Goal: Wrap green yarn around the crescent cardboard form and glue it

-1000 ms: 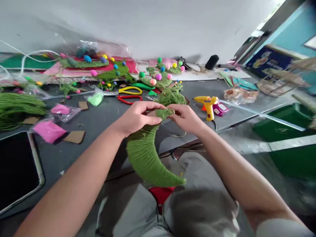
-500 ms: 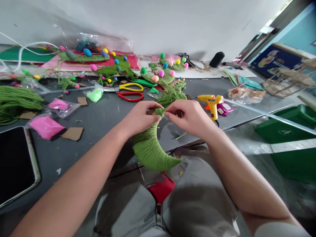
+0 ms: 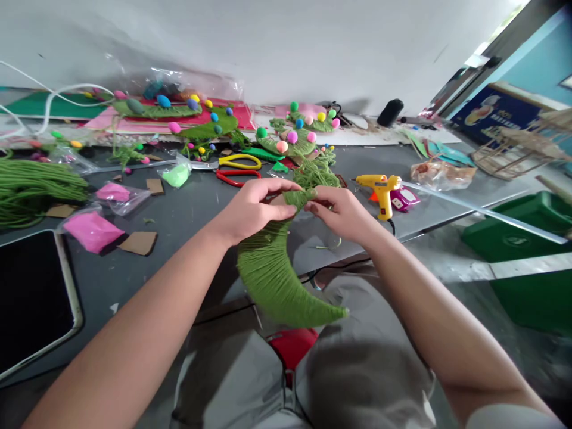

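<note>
A crescent wrapped in green yarn hangs over the table's front edge, its lower tip pointing right above my lap. My left hand is closed on its upper end, thumb in front and fingers behind. The fingertips of my right hand pinch at the yarn at that same upper tip. Just behind my hands lies a loose heap of green yarn. A thin strand trails on the table below my right hand.
Scissors lie behind my left hand, a yellow glue gun to the right. Pink clay packets, cardboard bits and a tablet are at left. Pom-pom-decorated green shapes line the back. A green bin stands at right.
The crescent's lower tip has swung right and down. My right fingers have shifted slightly at the upper tip, and the view has moved a little.
</note>
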`<state>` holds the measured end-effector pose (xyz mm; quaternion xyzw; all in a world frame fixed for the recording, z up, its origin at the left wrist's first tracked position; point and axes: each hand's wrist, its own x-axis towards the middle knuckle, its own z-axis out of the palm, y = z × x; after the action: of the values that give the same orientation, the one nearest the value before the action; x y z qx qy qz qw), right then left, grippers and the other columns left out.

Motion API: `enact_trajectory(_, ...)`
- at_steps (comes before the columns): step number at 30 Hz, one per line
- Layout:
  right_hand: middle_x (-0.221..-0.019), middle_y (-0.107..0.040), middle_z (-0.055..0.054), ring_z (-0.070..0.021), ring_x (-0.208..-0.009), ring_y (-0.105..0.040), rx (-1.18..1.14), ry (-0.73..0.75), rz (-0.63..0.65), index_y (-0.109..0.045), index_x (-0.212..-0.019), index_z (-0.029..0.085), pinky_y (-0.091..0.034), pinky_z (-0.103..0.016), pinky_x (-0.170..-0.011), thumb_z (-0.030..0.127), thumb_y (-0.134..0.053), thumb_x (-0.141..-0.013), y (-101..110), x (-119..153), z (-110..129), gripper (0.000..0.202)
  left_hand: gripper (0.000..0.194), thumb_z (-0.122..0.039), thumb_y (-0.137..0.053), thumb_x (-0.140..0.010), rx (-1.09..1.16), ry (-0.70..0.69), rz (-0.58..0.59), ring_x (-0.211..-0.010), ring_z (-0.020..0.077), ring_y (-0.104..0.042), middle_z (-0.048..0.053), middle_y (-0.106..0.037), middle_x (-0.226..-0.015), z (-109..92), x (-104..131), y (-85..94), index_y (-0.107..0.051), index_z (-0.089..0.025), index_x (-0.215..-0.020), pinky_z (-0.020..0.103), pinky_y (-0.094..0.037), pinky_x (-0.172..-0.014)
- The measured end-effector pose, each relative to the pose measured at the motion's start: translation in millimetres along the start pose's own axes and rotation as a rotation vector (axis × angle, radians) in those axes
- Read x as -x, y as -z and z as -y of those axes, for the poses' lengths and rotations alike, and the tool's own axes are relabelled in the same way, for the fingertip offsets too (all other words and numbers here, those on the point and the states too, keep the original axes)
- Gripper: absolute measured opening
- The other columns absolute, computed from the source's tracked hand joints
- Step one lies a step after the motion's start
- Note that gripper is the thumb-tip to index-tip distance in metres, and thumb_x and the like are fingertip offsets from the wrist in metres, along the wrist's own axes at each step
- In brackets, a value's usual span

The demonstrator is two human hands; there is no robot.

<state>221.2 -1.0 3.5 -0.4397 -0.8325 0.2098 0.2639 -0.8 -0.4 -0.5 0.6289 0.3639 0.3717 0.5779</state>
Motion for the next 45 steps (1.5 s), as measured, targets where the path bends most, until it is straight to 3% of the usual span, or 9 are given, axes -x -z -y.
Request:
enact_trajectory(3, -0.09, -0.072, -0.004, -0.0159, -0.08, -0.062, 0.023, 0.056, 0.025, -0.073, -0.096, 0.016, -0.044, -0.027, -0.072, 0.015, -0.053, -0.091, 5.2, -6.2, -3.0, 0.02, 0.037, -0.028, -0.077, -0.075, -0.051, 0.022, 0.089, -0.078, 0.0164, -0.063, 0.002, -0.066, -0.085, 0.7, 0.6, -0.8, -0.071, -0.018, -0.111, 0.029, -0.049, -0.071)
enact_trajectory(9, -0.093, -0.073, -0.005, -0.0168, -0.081, -0.063, 0.219, 0.104, 0.02, -0.075, -0.096, 0.016, -0.043, -0.028, -0.072, 0.019, -0.058, -0.092, 14.3, -14.3, 6.9, 0.017, 0.037, -0.028, -0.072, -0.075, -0.335, 0.081, 0.076, -0.064, 0.0128, -0.051, -0.003, -0.054, -0.068, 10.9, -1.5, -5.5, -0.07, -0.018, -0.111, 0.028, -0.042, -0.062)
enact_trajectory(18, -0.087, -0.07, -0.006, -0.018, -0.076, -0.059, 0.296, 0.029, -0.009, -0.071, -0.091, 0.018, -0.038, -0.029, -0.066, 0.024, -0.056, -0.093, 8.1, 5.9, 36.6, 0.015, 0.036, -0.027, -0.067, -0.076, -0.39, -0.045, -0.188, -0.064, 0.012, -0.045, -0.003, -0.052, -0.069, 8.5, -5.7, -6.8, -0.07, -0.016, -0.11, 0.028, -0.037, -0.062)
enact_trajectory(25, -0.093, -0.072, -0.006, -0.0176, -0.079, -0.061, 0.189, 0.004, -0.022, -0.069, -0.098, 0.018, -0.04, -0.028, -0.068, 0.021, -0.049, -0.097, 1.9, 7.1, 24.0, 0.019, 0.042, -0.028, -0.073, -0.075, -0.175, -0.097, -0.279, -0.067, 0.0135, -0.048, -0.002, -0.054, -0.072, 0.6, -2.9, -0.5, -0.07, -0.018, -0.115, 0.029, -0.041, -0.066)
enact_trajectory(30, -0.084, -0.07, -0.004, -0.0157, -0.073, -0.059, 0.144, 0.015, -0.005, -0.069, -0.096, 0.016, -0.039, -0.027, -0.069, 0.021, -0.049, -0.097, 3.4, -4.9, 3.5, 0.021, 0.041, -0.031, -0.076, -0.075, -0.062, -0.063, -0.15, -0.071, 0.0152, -0.057, -0.001, -0.059, -0.075, -1.2, 0.5, 2.7, -0.07, -0.02, -0.114, 0.03, -0.047, -0.069)
enact_trajectory(34, -0.092, -0.073, -0.004, -0.0164, -0.077, -0.061, 0.176, 0.047, -0.041, -0.072, -0.096, 0.017, -0.041, -0.028, -0.071, 0.017, -0.053, -0.093, 7.2, -15.6, -1.3, 0.019, 0.037, -0.03, -0.074, -0.075, -0.236, 0.031, 0.059, -0.071, 0.0164, -0.058, 0.001, -0.062, -0.078, 5.8, -0.9, 2.4, -0.07, -0.019, -0.11, 0.03, -0.046, -0.066)
enact_trajectory(37, -0.094, -0.074, -0.004, -0.0179, -0.081, -0.063, 0.23, 0.056, -0.029, -0.072, -0.095, 0.019, -0.041, -0.029, -0.072, 0.018, -0.055, -0.092, 8.7, -20.6, 9.9, 0.017, 0.036, -0.029, -0.07, -0.075, -0.334, 0.115, 0.098, -0.063, 0.0151, -0.053, -0.001, -0.059, -0.067, 8.6, -1.5, 0.5, -0.07, -0.018, -0.11, 0.029, -0.043, -0.061)
enact_trajectory(41, -0.087, -0.072, -0.005, -0.0181, -0.077, -0.061, 0.33, 0.044, -0.031, -0.071, -0.09, 0.019, -0.039, -0.029, -0.067, 0.018, -0.056, -0.089, 5.1, -22.5, 31.8, 0.014, 0.036, -0.028, -0.065, -0.076, -0.365, 0.14, 0.012, -0.056, 0.0125, -0.045, -0.004, -0.053, -0.063, 7.0, -1.7, -0.1, -0.07, -0.018, -0.11, 0.026, -0.035, -0.054)
enact_trajectory(45, -0.083, -0.07, -0.004, -0.0172, -0.072, -0.058, 0.344, 0.01, -0.052, -0.067, -0.087, 0.019, -0.036, -0.029, -0.063, 0.022, -0.058, -0.088, -3.4, -17.5, 44.3, 0.01, 0.038, -0.028, -0.066, -0.075, -0.346, 0.027, -0.178, -0.07, 0.0136, -0.052, 0.0, -0.061, -0.079, 9.2, -6.2, 4.3, -0.07, -0.014, -0.111, 0.027, -0.042, -0.066)
